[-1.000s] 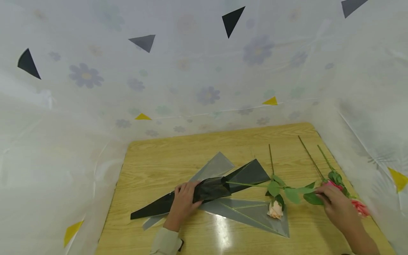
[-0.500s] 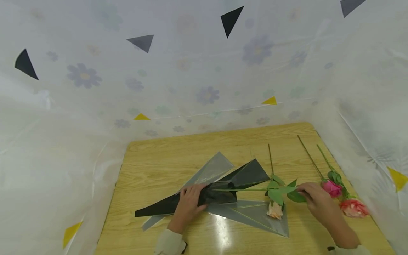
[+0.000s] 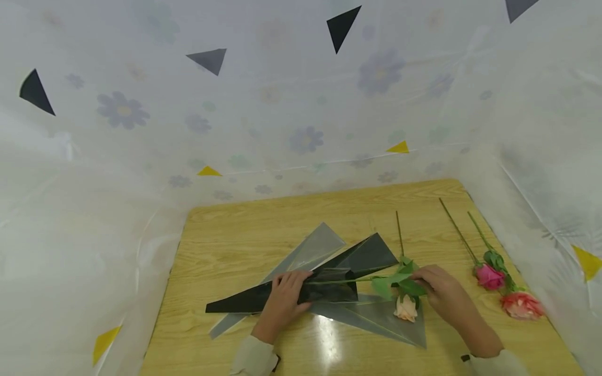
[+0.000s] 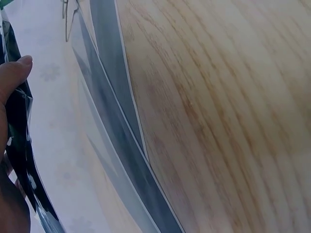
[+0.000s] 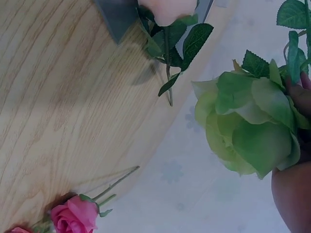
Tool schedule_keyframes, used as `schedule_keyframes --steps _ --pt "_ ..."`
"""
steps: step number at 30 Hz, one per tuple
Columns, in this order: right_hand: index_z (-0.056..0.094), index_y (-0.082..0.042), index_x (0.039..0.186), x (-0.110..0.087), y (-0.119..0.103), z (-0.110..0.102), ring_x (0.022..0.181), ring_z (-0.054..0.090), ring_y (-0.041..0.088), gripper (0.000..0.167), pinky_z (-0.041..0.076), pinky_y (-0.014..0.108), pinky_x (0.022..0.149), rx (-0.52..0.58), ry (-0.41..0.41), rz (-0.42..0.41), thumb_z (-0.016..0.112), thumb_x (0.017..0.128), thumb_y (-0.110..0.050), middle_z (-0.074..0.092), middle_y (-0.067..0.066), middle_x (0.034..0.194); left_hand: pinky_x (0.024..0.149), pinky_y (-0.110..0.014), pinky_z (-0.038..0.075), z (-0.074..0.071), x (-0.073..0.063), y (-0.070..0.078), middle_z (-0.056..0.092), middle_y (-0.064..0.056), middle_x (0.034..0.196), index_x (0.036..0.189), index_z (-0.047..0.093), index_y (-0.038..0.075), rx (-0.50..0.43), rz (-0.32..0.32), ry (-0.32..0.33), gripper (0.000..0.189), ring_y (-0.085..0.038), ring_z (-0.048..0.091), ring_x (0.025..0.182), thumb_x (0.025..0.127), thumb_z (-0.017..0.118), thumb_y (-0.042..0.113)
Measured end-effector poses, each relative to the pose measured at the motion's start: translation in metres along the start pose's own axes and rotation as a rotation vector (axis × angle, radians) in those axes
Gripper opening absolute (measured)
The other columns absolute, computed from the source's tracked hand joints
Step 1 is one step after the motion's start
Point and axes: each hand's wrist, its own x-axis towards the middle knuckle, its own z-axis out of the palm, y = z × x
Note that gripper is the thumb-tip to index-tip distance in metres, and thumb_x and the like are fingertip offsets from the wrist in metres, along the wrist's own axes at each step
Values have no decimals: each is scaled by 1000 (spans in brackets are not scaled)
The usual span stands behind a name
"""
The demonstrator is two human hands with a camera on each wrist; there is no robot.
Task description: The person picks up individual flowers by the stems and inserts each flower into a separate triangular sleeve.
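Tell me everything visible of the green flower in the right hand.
The green flower has broad, overlapping pale petals, serrated darker leaves and a long thin stem; it looks artificial. The right hand holds it near the bloom, which the head view hides. Its stem runs leftward to the black wrapper that the left hand holds; whether inside or on top is unclear.

Glossy plastic-looking wrapper (image 3: 335,291), wood-grained table (image 3: 244,230)

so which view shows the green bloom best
The right wrist view: the green bloom shows nearly whole, close up. The head view shows its stem and leaves, the bloom hidden at the right hand; the left wrist view shows no bloom, just an unclear green scrap.
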Motion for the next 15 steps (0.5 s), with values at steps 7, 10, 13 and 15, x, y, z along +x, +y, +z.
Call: schedule_keyframes --steps 7,10,13,15 --pt "67 -5 89 5 -4 3 84 58 17 30 42 12 78 -4 -26 -8 72 65 13 62 0 90 92 -41 30 2 0 2 48 1 124 139 36 19 28 0 -14 85 -16 44 113 69 79 42" --pt "67 -6 89 6 -5 3 83 58 15 32 43 13 76 -17 -17 -26 73 63 13 62 0 90 90 -42 31 3 0 1 49 1 123 139 36 18 31 18 13 87 -17 45 112 68 81 42" --pt "67 -7 88 7 -5 3 82 58 14 33 43 14 74 -26 -15 -34 74 62 12 62 -1 89 89 -42 32 4 1 1 49 1 122 139 38 17 29 33 35 88 -17 46 111 66 82 40" --pt "67 -8 88 7 -6 3 81 57 13 33 43 14 73 -23 -22 -29 74 63 12 62 -2 89 89 -43 32 4 2 2 49 1 123 138 39 16 26 40 41 88 -17 46 112 65 83 39"
